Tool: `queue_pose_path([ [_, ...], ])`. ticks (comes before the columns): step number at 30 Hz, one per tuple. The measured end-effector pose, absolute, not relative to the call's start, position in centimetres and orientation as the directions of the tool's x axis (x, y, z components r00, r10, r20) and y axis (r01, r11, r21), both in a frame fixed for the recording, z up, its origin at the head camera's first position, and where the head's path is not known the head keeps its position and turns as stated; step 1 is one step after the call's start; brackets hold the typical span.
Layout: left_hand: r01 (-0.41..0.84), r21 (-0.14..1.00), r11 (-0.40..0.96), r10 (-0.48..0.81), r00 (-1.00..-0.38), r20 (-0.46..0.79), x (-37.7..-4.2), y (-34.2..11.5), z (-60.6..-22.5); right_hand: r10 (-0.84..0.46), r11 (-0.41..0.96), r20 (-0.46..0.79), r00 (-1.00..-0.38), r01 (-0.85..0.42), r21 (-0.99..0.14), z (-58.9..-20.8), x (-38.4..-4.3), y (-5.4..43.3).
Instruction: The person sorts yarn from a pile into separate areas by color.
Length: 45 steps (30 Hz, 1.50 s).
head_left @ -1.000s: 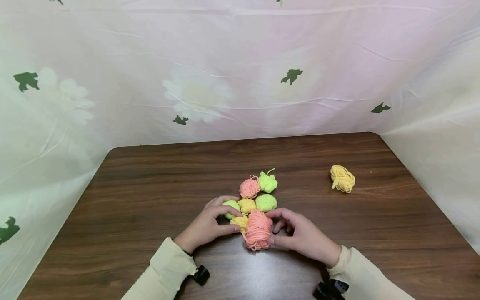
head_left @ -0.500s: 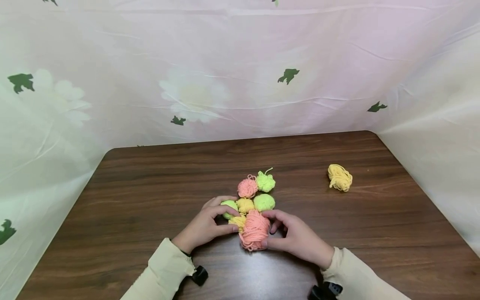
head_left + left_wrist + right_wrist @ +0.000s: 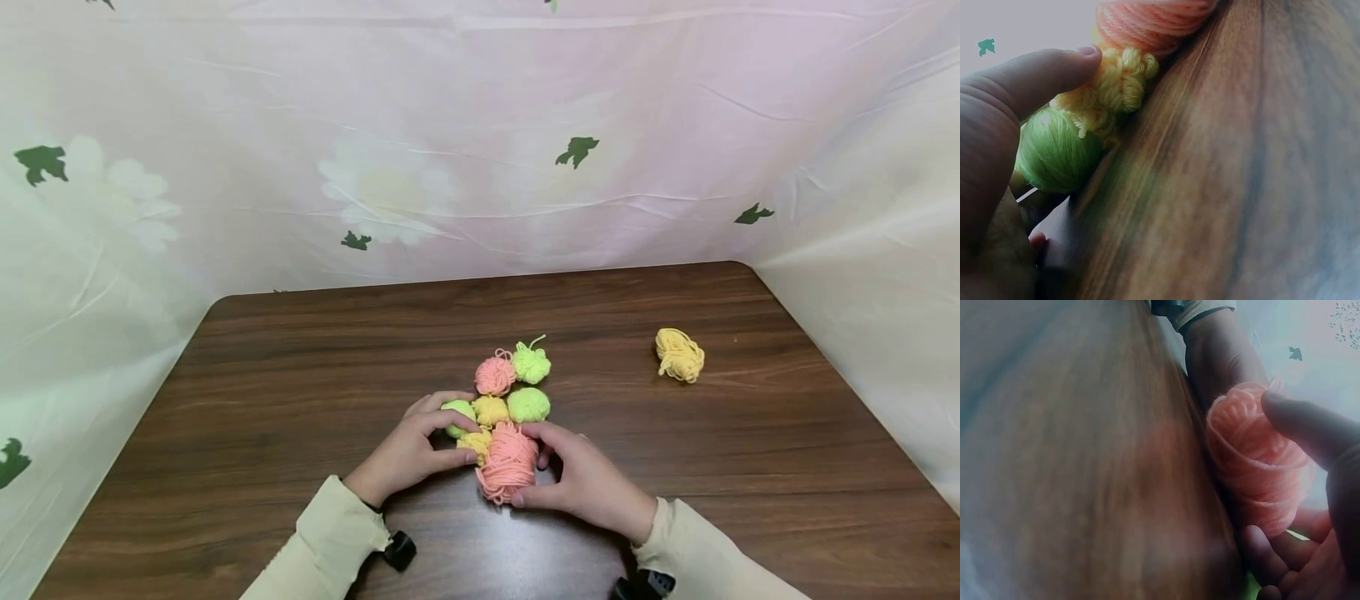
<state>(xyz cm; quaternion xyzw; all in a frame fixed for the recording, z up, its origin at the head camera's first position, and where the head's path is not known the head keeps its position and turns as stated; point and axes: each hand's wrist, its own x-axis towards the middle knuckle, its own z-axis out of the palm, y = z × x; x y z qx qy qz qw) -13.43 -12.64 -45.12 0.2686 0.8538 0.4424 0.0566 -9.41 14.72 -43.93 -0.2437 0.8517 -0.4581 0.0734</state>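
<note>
A large pink ball of yarn [image 3: 507,465] lies on the table at the near end of a cluster. My right hand [image 3: 585,483] grips it from the right, thumb on its near end and fingers at its far side. In the right wrist view, the thumb presses the pink wound strands. My left hand [image 3: 408,446] curls round the cluster's left side, its thumb on a small yellow ball of yarn [image 3: 1119,81] and its fingers about a green ball of yarn [image 3: 1060,150]. The yellow ball sits against the pink one.
Beyond the hands lie another yellow ball [image 3: 491,412], a second green ball [image 3: 529,405], a smaller pink ball [image 3: 495,375] and a loose-ended green ball [image 3: 532,365]. A separate yellow bundle [image 3: 680,356] lies at the right on the wooden table [image 3: 337,350]. Floral cloth [image 3: 450,150] hangs behind.
My right hand has moved slightly left, its thumb going round to the near end of the pink ball, which now tilts a little. My left hand keeps its place; the head view shifted slightly.
</note>
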Motion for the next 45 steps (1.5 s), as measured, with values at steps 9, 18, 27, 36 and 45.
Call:
queue_pose_path([
  [9,0.412,0.785,0.463,0.511,-0.848,0.144,-13.3,-12.7,-45.1,-0.442,0.443,0.100,-0.891,-0.314,-0.840,-43.8,-9.2,14.8],
  [18,0.410,0.786,0.462,0.513,-0.847,0.140,-13.3,-12.7,-44.8,-0.347,0.429,0.121,-0.930,-0.273,-0.861,-43.0,-9.3,15.0],
  [27,0.405,0.790,0.460,0.507,-0.850,0.141,-13.3,-12.7,-44.8,-0.312,0.410,0.178,-0.933,-0.301,-0.861,-42.3,-9.7,14.3],
  [36,0.394,0.800,0.452,0.514,-0.848,0.127,-13.4,-12.6,-45.1,-0.248,0.483,0.292,-0.924,-0.379,-0.789,-41.9,-11.2,13.3],
  [45,0.414,0.792,0.449,0.521,-0.841,0.145,-13.4,-12.7,-45.1,-0.270,0.500,0.317,-0.909,-0.414,-0.761,-42.1,-12.4,12.2],
])
